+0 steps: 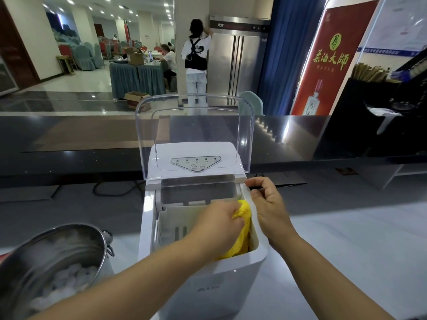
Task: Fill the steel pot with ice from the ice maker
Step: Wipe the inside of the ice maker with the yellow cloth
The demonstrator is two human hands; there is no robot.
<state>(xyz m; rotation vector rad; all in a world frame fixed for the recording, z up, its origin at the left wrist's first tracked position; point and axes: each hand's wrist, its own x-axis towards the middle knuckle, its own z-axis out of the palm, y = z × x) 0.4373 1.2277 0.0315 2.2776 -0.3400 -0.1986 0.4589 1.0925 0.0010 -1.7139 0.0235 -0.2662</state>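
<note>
A white ice maker (203, 276) stands on the counter in front of me with its clear lid (196, 132) raised upright. Inside sits a pale ice basket (172, 224) that looks bare. My left hand (218, 224) reaches into the opening and grips a yellow cloth (242, 236) against the right inner wall. My right hand (268, 204) rests on the maker's right rim, fingers curled over the edge. The steel pot (62, 250) stands at the lower left, tilted in view, with ice cubes (69, 282) in its bottom.
A dark raised bar ledge (92, 144) runs behind the ice maker. A black power cable (115, 190) lies behind it on the grey counter (346, 250). A person (196, 56) stands at a steel refrigerator (238, 58) beyond; a red banner (328, 58) stands at right.
</note>
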